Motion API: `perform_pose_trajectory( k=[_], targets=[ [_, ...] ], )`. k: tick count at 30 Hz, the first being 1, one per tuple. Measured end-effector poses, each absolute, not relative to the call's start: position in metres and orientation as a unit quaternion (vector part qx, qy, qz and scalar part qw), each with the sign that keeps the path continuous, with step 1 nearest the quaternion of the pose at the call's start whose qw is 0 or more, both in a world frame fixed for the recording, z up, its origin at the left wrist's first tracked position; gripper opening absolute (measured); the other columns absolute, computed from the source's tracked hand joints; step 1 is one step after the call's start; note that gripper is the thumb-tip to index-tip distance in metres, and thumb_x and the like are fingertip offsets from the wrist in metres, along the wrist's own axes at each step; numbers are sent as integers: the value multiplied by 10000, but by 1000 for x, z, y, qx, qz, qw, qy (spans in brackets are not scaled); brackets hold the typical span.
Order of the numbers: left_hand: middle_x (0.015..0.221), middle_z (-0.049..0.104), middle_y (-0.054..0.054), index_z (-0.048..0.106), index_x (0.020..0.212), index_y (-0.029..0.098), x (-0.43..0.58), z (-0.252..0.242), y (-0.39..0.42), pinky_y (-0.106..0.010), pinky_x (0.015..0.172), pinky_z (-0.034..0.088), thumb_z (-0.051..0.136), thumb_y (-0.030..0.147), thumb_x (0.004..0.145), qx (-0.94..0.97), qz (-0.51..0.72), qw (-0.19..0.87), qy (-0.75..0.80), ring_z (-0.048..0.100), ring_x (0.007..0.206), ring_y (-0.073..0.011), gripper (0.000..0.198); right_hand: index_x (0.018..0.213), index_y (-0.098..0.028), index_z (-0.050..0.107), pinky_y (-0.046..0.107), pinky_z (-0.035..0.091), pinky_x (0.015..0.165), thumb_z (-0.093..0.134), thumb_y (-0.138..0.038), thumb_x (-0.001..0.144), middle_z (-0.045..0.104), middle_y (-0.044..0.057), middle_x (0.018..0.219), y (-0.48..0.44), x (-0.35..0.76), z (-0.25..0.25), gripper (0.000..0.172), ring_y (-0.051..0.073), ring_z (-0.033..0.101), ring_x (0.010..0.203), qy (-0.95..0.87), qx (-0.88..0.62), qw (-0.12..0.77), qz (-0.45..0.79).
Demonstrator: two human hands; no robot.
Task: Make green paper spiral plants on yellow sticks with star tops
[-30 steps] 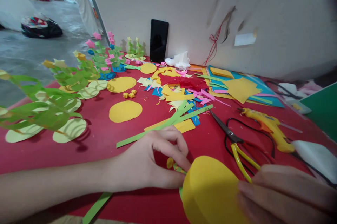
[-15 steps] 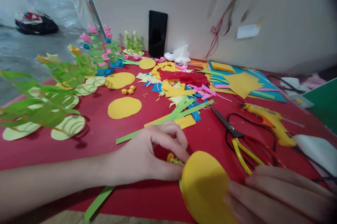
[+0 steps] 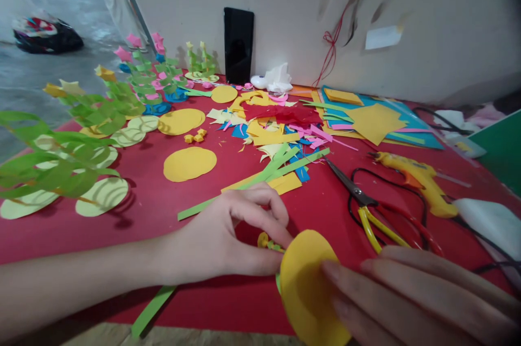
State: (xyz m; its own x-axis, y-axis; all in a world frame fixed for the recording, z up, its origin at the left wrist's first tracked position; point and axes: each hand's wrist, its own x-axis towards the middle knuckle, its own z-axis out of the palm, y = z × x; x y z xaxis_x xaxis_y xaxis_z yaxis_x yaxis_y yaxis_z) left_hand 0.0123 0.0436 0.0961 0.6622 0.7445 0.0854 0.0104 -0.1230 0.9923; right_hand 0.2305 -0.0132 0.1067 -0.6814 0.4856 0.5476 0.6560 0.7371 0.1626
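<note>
Left hand [image 3: 250, 235] pinched green-and-yellow paper stem [image 3: 272, 245] at left edge of yellow disc [image 3: 306, 286]. Right hand [image 3: 407, 294] touched disc's face; whether gripping, could not tell. Disc was above red table [image 3: 228, 308]. Scissors [image 3: 359, 194] lay beyond right hand; glue gun [image 3: 425, 182] farther right.

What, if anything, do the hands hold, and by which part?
A yellow paper disc: the left hand has thumb and forefinger at its left edge; the right hand touches its right side.

Paper disc [image 3: 302, 264], plain yellow; paper strip [image 3: 154, 309], green; tabletop [image 3: 228, 311], red; scissors [image 3: 358, 195], dark-bladed, yellow-and-red-handled; glue gun [image 3: 426, 186], yellow and orange; phone [image 3: 239, 45], black; large sheet [image 3: 427, 139], blue; folded star [image 3: 122, 55], pink; board [image 3: 503, 145], green; bag [image 3: 61, 39], black.
</note>
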Motion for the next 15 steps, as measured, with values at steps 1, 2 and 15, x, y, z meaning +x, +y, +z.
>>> perform_pose_trajectory(
  k=[1,2,15],
  targets=[
    [734,530,-3,720,709,175,12,96,44,-212,663,413,696,137,681,684,303,603,276,495,702,-99,52,919,-366,571,209,479,701,299,-218,931,690,-122,657,-12,232,106,310,46,622,584,-904,-305,233,-186],
    [733,531,-5,720,706,176,12,96,44,-213,658,414,698,139,679,684,301,604,278,494,701,-101,51,908,-373,581,210,487,681,300,-213,927,689,-130,660,-11,234,106,324,49,623,596,-911,-285,225,-196],
    [719,516,8,724,705,164,14,96,44,-203,644,413,699,105,666,672,304,616,276,490,679,-87,75,928,-387,574,212,496,777,376,-252,899,681,-117,865,-17,225,107,241,58,649,712,-904,-333,232,-132]
  ],
)
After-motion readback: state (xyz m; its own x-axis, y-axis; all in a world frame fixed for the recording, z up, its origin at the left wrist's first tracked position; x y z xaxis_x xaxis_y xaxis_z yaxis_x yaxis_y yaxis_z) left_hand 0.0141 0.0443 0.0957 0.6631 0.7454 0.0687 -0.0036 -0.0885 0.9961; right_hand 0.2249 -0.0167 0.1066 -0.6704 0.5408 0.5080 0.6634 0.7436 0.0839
